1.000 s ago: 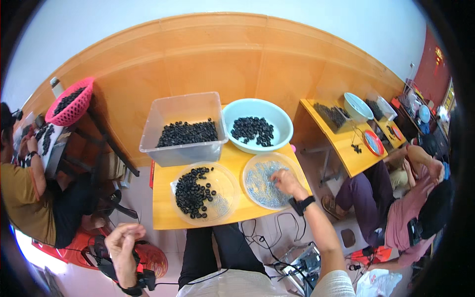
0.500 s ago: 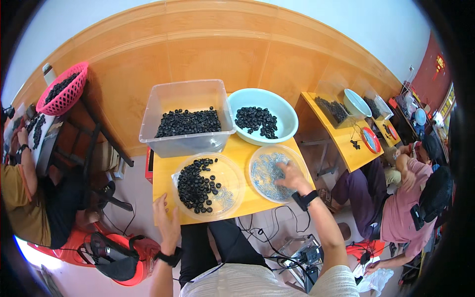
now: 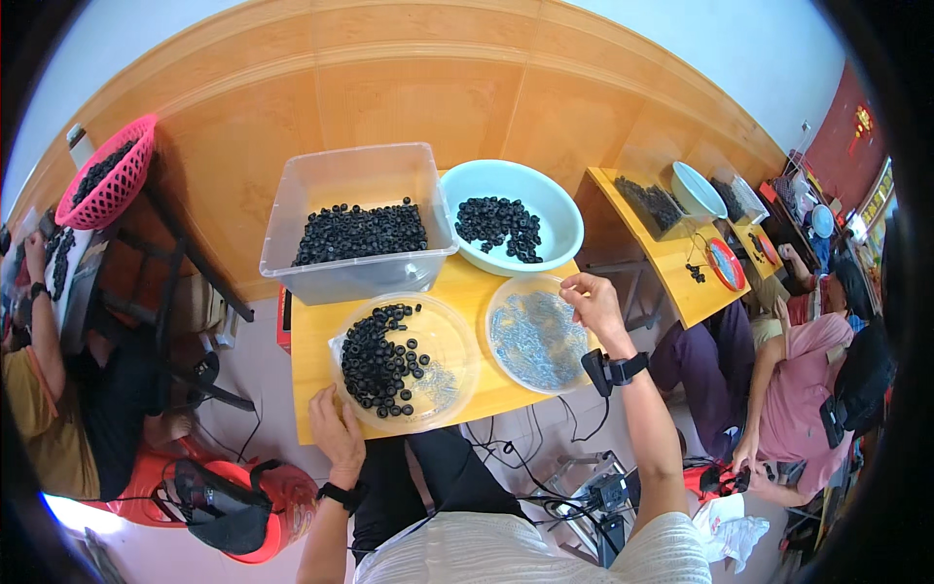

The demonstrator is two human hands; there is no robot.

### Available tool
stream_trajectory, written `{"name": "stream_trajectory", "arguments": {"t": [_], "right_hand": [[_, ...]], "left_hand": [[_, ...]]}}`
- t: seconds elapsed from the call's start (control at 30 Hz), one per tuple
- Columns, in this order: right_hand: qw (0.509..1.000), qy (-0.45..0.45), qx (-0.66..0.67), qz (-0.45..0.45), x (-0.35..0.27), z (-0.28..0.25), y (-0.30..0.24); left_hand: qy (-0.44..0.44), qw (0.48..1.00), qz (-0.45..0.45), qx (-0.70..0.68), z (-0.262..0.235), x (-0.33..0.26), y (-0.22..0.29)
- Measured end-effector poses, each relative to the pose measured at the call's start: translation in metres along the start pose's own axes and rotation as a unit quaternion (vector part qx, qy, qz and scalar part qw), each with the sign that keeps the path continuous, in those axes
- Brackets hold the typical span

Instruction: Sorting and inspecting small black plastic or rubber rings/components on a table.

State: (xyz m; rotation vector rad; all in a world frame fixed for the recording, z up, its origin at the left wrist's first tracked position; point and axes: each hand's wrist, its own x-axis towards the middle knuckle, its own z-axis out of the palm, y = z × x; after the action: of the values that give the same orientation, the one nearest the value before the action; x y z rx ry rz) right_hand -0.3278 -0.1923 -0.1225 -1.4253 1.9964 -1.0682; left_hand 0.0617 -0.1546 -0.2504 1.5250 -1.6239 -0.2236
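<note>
My right hand point(image 3: 595, 310) is raised over the far right rim of a round clear tray point(image 3: 493, 368) full of small silvery metal pieces point(image 3: 537, 336), perhaps screws or pins. Its thumb and fingertips are pinched together; whatever they hold is too small to make out. At the table's front left edge, my left hand point(image 3: 337, 428) has its fingers loosely apart beside a second round clear tray point(image 3: 465, 375), holding nothing visible. Black ring-shaped parts point(image 3: 375, 355) fill the left side of that tray, with a few metal pieces point(image 3: 440, 383) to their right.
Behind the trays on the yellow table point(image 3: 311, 316) stand a clear plastic bin point(image 3: 341, 284) and a light blue basin point(image 3: 564, 238), both holding black parts. Co-workers sit at both sides. Cables point(image 3: 506, 450) hang below the front edge.
My right hand has risen out of the metal pieces toward the tray's far right rim, its fingers now pinched. My left hand has shifted slightly right, closer to the left tray.
</note>
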Motion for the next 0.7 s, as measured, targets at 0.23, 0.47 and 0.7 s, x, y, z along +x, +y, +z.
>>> {"name": "stream_trajectory", "arguments": {"t": [0.23, 0.47, 0.7], "right_hand": [[0.984, 0.013, 0.18, -0.01, -0.007, -0.037, 0.01], [0.978, 0.095, 0.175, -0.062, -0.016, -0.034, -0.037], [0.969, 0.111, -0.152, -0.163, -0.021, -0.009, 0.008]], "left_hand": [[-0.019, 0.999, 0.008, -0.025, 0.01, 0.001, 0.006], [-0.004, 1.0, 0.023, 0.019, -0.003, -0.004, -0.003], [-0.013, 0.999, 0.033, 0.016, 0.004, -0.004, 0.01]]}}
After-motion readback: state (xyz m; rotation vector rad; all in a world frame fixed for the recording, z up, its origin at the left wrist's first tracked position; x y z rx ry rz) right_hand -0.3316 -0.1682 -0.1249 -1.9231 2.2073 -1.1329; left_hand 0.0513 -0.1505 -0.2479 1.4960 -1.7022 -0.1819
